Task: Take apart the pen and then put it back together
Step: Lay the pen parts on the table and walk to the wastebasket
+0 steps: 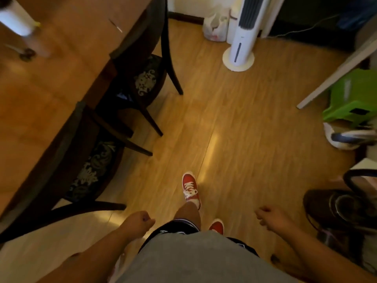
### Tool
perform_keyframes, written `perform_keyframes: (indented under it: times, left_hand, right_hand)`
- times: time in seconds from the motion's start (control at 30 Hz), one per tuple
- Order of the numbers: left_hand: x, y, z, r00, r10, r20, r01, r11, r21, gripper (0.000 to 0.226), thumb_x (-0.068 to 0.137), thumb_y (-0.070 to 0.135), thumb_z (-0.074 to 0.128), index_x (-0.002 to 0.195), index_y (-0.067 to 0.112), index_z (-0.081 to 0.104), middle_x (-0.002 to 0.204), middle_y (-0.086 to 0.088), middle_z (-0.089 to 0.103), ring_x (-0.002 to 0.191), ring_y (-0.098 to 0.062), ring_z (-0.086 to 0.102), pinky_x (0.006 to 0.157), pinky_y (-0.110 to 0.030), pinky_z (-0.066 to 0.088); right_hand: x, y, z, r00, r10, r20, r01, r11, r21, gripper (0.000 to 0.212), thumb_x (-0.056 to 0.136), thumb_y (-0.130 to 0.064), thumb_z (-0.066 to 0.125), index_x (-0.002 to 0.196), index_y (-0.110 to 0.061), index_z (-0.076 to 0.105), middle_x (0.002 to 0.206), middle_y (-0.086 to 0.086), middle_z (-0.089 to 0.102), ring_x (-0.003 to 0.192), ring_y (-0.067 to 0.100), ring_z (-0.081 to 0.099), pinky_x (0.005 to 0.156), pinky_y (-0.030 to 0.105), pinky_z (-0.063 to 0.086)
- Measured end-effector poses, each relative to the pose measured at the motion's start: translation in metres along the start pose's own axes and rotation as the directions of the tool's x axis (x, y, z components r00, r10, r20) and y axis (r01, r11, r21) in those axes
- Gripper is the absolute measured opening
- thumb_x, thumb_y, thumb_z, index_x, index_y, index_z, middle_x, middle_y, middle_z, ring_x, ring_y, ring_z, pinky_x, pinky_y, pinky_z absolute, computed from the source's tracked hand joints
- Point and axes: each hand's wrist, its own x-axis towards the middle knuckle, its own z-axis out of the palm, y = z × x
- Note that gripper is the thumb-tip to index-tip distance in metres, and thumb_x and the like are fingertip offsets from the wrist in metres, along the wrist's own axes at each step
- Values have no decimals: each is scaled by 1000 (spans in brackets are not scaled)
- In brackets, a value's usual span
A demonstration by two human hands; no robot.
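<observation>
Since you're standing on the floor (234,123) with nothing in either hand, I'd say the pen job hasn't visibly started. Your left hand (138,222) is balled into a loose fist at lower centre, your right hand (269,218) hangs with fingers loosely curled, empty. That thin stick on the table (67,64), upper left, might be the pen (115,25), too blurry to tell. No readable writing anywhere.

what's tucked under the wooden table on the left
Two dark wooden chairs with patterned seat cushions are pushed in under the table edge. The tabletop covers the front of their seats and everything further beneath.
</observation>
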Motion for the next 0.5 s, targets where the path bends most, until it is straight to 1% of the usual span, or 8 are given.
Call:
perform_keyframes:
  times: [0.1,0.17,0.23,0.33,0.4,0.5]
  left_hand:
    - [26,-3,-21,999,-51,-9,50,997,-50,21,87,33,63,80,14,60,72,-4,66,68,-19,62,64,-30,47]
    - [51,4,-45,997,-80,-22,77,993,-86,22,88,33,63,79,13,61,73,-6,68,70,-22,64,64,-31,47]
    - [76,16,-73,996,-88,-16,86,991,-103,24,88,33,63,81,10,62,75,-8,69,73,-25,65,67,-34,51]
    - [101,45,-120,998,-66,-8,64,990,-125,25,88,33,63,83,8,63,77,-9,68,76,-28,65,71,-36,53]
    - [116,68,-149,1000,-29,-8,28,989,-146,23,88,32,62,84,9,62,77,-8,66,71,-23,61,69,-32,50]
    - [134,110,-190,999,24,-27,-27,992,-122,23,89,35,60,85,13,63,83,-8,69,70,-18,60,65,-29,47]
  right_hand:
    - [27,-62,-16,999,-42,15,42,999,-30,9,92,-28,60,87,-21,61,87,1,67,75,15,64,57,25,45]
    - [47,-99,-25,999,-52,7,52,998,-34,9,93,-25,60,90,-17,63,86,2,67,73,14,63,55,23,42]
    - [56,-131,-35,999,-53,-6,52,998,-46,8,93,-23,59,92,-17,63,87,2,66,73,13,62,54,21,41]
    - [67,-168,-51,999,-42,-20,41,997,-69,6,93,-25,59,92,-19,61,88,2,67,76,13,63,54,20,42]
    - [76,-187,-62,1000,-14,-17,12,997,-79,13,93,-26,59,94,-13,63,89,5,67,75,16,63,55,22,43]
    - [92,-210,-80,997,76,14,-75,993,-94,20,94,-27,58,96,-7,63,90,9,67,72,19,62,57,26,45]
